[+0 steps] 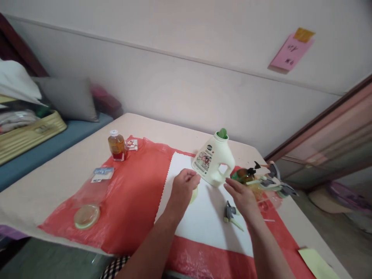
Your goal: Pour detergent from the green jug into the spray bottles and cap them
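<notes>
A cream plastic jug [213,161] with a printed label and a handle stands on a white sheet [200,221]. A green piece [222,133] pokes out of its open mouth. In front of the jug's lower left, my left hand [184,184] has its fingers curled in towards the thumb; what they may hold is hidden. Partly behind that hand shows a pale yellow-green thing [193,195]. My right hand [241,193] is open beside the jug's handle, fingers stretched towards it. A grey and pale green spray trigger head [230,211] lies on the sheet between my forearms.
Red plastic film [136,186] covers much of the table. At left are an amber bottle [116,146], a small box [132,144], a packet [102,174] and a round lidded dish [87,216]. A dark pump bottle [245,175] and more spray heads [274,182] crowd the right edge.
</notes>
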`<state>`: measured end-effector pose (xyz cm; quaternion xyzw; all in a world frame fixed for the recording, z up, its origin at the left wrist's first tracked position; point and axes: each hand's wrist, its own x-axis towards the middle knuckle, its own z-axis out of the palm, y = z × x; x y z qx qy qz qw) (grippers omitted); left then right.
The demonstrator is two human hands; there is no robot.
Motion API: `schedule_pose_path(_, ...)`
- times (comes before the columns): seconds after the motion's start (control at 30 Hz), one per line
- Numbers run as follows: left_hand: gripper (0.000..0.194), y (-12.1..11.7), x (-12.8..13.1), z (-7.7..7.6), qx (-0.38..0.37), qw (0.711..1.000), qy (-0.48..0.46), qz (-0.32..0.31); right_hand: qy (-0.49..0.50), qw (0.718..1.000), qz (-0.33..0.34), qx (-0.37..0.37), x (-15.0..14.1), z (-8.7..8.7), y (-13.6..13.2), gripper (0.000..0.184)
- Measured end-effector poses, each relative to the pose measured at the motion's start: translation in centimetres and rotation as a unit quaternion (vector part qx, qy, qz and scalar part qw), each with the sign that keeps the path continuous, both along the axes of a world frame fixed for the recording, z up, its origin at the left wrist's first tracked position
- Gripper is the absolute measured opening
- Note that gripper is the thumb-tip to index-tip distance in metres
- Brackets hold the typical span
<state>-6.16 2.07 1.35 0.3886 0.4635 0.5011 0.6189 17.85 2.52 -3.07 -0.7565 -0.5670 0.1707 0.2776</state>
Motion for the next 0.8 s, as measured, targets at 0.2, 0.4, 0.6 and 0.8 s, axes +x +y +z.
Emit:
schedule_pose_path(0.2, 0.046, 1.2, -1.8, -2.7, 0.05, 0.982, 0.178, 0.031, -0.177, 0.961, 0.011, -0.213, 3.6, 0.3, -4.7, 0.036)
schedule_pose_path(0.4, 0.099, 1.2, -1.5, -5.9, 0.038, 0.915, 0.376, -0.141, -0.242, 0.921, 0.081, -0.295, 1.9, -3.3, -4.3, 0.036)
schedule_pose_path(0.6, 0.077, 2.1, -0.3, -7.5, 0.056, 0.886, 0.43, -0.164, -0.274, 0.912, 0.08, -0.295, 2.4, -2.3, -4.1, 0.04)
schedule_pose_path(0.8, 0.056, 1.9, 0.0, -6.3, 0.085, 0.87, 0.462, -0.149, -0.277, 0.919, 0.083, -0.268, 3.8, -1.6, -4.3, 0.03)
